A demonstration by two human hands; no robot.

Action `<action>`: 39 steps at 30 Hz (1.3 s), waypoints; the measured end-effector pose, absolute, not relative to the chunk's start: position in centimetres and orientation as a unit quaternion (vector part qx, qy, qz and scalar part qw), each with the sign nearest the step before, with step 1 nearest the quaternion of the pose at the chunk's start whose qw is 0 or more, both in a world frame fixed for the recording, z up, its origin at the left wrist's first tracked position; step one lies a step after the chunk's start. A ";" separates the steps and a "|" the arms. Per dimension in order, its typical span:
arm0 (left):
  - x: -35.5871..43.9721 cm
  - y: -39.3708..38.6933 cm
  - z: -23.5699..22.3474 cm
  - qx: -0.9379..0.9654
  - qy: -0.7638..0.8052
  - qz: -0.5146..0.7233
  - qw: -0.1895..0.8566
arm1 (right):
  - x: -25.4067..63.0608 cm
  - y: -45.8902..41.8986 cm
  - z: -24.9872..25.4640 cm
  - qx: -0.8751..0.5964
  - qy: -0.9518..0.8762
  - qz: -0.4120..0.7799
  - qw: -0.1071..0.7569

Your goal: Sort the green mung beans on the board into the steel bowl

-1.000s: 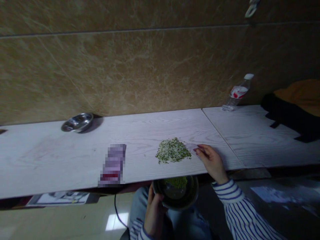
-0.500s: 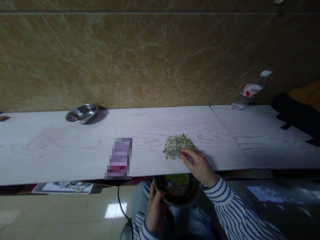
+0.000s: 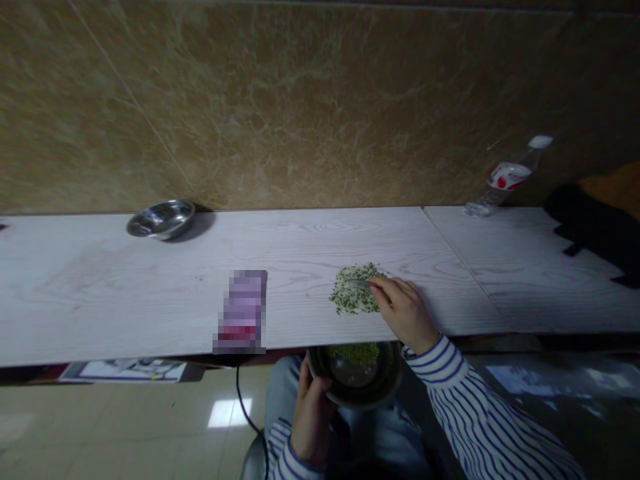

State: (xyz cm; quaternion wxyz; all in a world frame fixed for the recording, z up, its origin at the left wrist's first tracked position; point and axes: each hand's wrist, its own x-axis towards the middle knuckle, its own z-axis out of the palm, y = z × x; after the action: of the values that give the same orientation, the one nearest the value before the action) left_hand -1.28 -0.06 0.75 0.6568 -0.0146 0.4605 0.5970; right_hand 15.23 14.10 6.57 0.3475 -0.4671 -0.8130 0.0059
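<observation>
The right hand (image 3: 407,317) pinches one end of a slim, pale tool (image 3: 357,283) between its fingers (image 3: 385,287), above a loose heap of green and white grains (image 3: 353,303) on the bench (image 3: 300,247). The tool's exact shape is too small to tell. The end grip probably leaves its free part clear to reach the grains. Its long axis runs sideways, roughly parallel to the near edge, with the free tip directed to the person's left.

The left hand (image 3: 311,423) grips the side of a dark bowl (image 3: 370,402), thumb at the rim and fingers outside. The bowl, containing green grains (image 3: 360,352), is held just below the bench edge, presumably to keep its mouth upward and near the heap. A steel bowl (image 3: 167,230) and a bottle (image 3: 507,177) occupy the rear, near the wall (image 3: 300,100).
</observation>
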 end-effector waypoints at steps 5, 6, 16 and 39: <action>-1.3 -0.2 0.8 -0.005 0.467 0.594 0.656 | 14.4 13.8 6.7 -0.456 -0.836 0.016 0.305; -1.3 -0.3 0.9 -0.002 0.469 0.593 0.655 | 14.3 13.7 6.7 -0.456 -0.838 0.019 0.299; -1.2 -0.4 1.0 0.000 0.469 0.591 0.656 | 13.9 12.4 6.7 -0.436 -0.853 0.050 0.281; -1.1 -0.8 1.4 0.028 0.496 0.573 0.652 | 15.9 9.9 7.1 -0.437 -0.844 0.093 0.297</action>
State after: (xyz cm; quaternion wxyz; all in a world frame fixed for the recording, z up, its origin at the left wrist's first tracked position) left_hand -1.10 -0.83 1.43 0.6522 0.0283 0.4957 0.5728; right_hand 15.86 9.90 7.12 0.2966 -0.4365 -0.8443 0.0926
